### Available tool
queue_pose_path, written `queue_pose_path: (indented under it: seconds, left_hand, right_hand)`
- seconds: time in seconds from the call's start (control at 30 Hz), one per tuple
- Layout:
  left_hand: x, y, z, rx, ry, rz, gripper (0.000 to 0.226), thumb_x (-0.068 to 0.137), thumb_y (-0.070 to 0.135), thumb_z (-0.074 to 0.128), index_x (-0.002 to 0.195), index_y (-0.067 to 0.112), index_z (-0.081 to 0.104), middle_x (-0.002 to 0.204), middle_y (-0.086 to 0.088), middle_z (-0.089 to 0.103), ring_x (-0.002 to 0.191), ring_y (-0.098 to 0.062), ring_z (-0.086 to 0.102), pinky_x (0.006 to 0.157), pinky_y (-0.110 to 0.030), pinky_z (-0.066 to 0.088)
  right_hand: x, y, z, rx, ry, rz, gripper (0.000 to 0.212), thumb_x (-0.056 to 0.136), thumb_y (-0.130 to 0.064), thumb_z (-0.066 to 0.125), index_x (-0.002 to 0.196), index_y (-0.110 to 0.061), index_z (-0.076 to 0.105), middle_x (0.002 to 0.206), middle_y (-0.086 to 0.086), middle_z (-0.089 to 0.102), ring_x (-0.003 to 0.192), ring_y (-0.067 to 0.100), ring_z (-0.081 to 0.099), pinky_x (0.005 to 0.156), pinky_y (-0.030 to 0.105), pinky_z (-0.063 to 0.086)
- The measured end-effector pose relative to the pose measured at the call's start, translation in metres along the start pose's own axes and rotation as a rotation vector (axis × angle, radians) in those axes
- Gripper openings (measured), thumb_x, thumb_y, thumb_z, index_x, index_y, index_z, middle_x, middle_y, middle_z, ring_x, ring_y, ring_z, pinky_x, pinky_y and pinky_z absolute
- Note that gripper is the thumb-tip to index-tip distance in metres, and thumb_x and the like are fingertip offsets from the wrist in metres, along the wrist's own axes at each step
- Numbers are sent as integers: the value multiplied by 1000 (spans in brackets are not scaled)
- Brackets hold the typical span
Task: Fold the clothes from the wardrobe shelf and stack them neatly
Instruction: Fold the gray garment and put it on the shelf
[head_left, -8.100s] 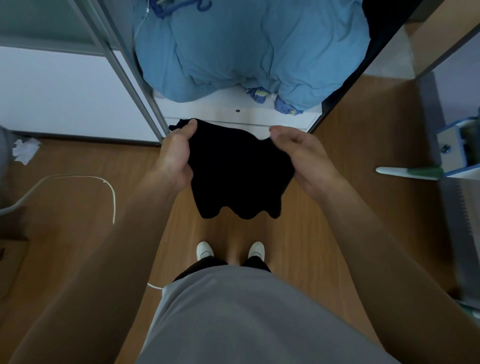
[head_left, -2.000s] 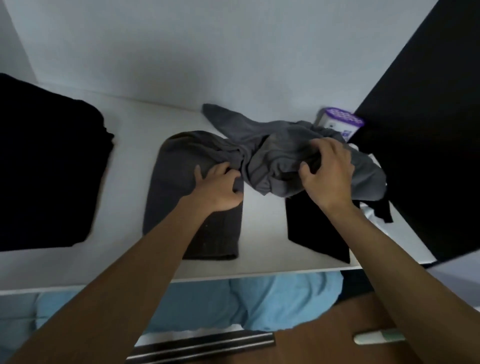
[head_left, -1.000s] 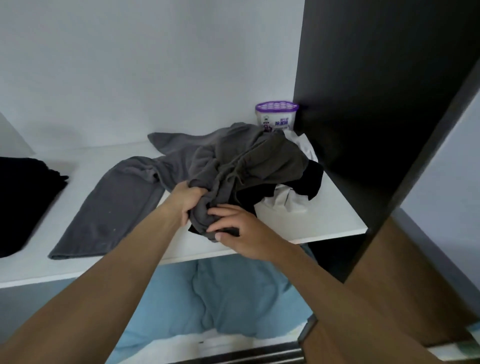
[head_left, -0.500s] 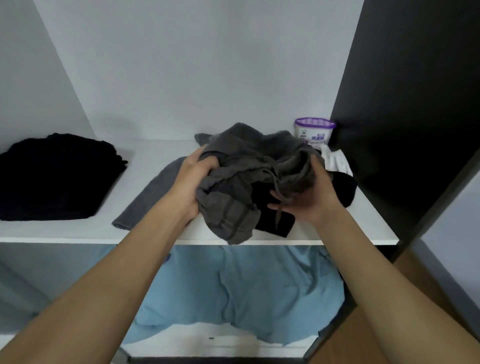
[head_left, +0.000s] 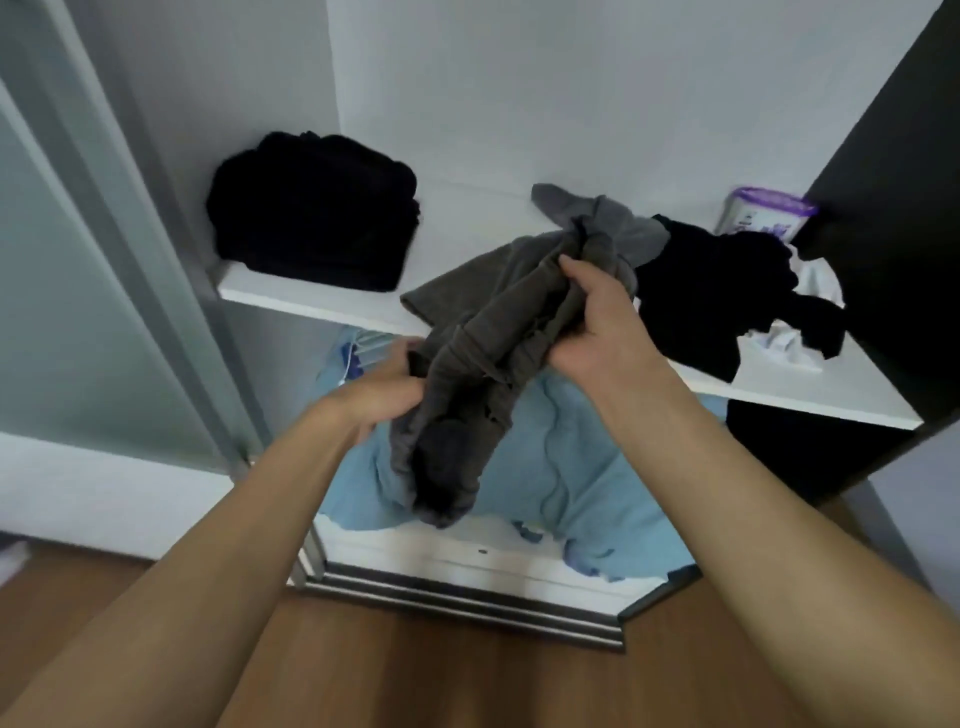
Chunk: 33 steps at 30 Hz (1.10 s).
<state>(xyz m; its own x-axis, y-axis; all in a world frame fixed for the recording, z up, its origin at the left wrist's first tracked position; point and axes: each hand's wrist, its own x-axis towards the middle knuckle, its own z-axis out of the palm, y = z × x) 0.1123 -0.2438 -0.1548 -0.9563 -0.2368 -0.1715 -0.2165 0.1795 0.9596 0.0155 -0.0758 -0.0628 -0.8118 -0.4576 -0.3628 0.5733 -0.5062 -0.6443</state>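
A crumpled dark grey garment (head_left: 483, 353) hangs off the front edge of the white wardrobe shelf (head_left: 311, 301), its far end still lying on the shelf. My left hand (head_left: 384, 389) grips its lower part below the shelf edge. My right hand (head_left: 597, 322) grips a bunch of it higher up. A folded black stack (head_left: 317, 208) sits at the shelf's left end. A loose black garment (head_left: 727, 291) lies over a white one (head_left: 784, 343) at the right.
A purple-lidded white tub (head_left: 763, 218) stands at the shelf's back right. Light blue bedding (head_left: 561, 467) fills the space under the shelf. A sliding door frame (head_left: 130, 234) runs at left, a dark panel (head_left: 893, 208) at right. Wooden floor (head_left: 415, 670) lies below.
Both hands have drawn the grey garment forward off the shelf, and it now hangs down in front of the blue bedding. The view has tipped down and left.
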Motion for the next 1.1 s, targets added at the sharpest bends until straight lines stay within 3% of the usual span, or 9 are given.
queue_pose_path:
  seconds: [0.07,0.17,0.27,0.4,0.53,0.67,0.9,1.0,1.1]
  left_hand:
    - [-19,-22,-4,-70,-31,49,67,87,0,68,143,21,40,127,6,59,112,-12,60,90,-26,50]
    - [-54,-54,-4,-255,-188,106,56,77,4,60,130,19,55,121,1,66,111,-16,62,92,-25,49]
    - [-90,-74,14,-140,-273,123,47,83,13,74,122,31,55,115,15,68,114,-6,62,92,-12,46]
    - [-116,-86,64,52,90,201,67,74,26,88,126,36,46,112,26,57,99,22,54,81,1,38]
    - [-147,-82,100,155,378,192,36,80,37,77,107,39,54,94,20,59,91,-1,57,71,1,36]
    - [-194,-68,122,319,273,167,28,71,37,59,92,20,63,87,-1,70,84,-20,65,73,-32,52]
    - [-288,-78,197,588,-64,39,16,75,21,62,64,26,52,65,9,58,67,-12,57,58,-28,43]
    - [-317,-81,228,745,-199,-2,10,73,17,62,68,22,56,69,5,61,71,-15,62,60,-31,47]
    - [-335,-73,256,903,-325,27,7,72,18,62,70,23,57,71,5,61,71,-14,60,58,-30,46]
  right_hand:
    - [-8,35,0,5,37,9,28,96,-16,57,79,-2,74,80,13,75,69,27,74,70,42,59]
    - [-27,75,-2,39,90,28,20,97,-17,57,86,-4,69,83,11,71,74,25,69,83,40,59]
    - [-48,101,-5,88,155,37,23,98,-19,57,80,-6,65,78,8,66,74,22,63,89,37,55]
    - [-89,127,-9,157,178,46,12,98,-17,59,98,-8,67,93,5,66,90,20,66,99,35,51]
    - [-131,129,-29,174,177,-25,27,98,-15,62,122,-7,67,118,8,68,119,24,62,103,35,49]
    - [-174,101,-94,34,112,17,29,95,-14,62,123,-8,64,122,14,68,108,30,65,95,47,52]
    - [-261,111,-282,-434,265,216,35,88,-25,72,119,-14,60,102,4,70,78,15,72,81,39,57]
    - [-305,123,-337,-1224,247,313,61,86,-58,65,125,-11,60,108,6,73,92,21,71,74,30,52]
    - [-348,124,-374,-1979,158,109,74,85,-68,57,139,-18,48,132,5,60,116,25,60,89,35,49]
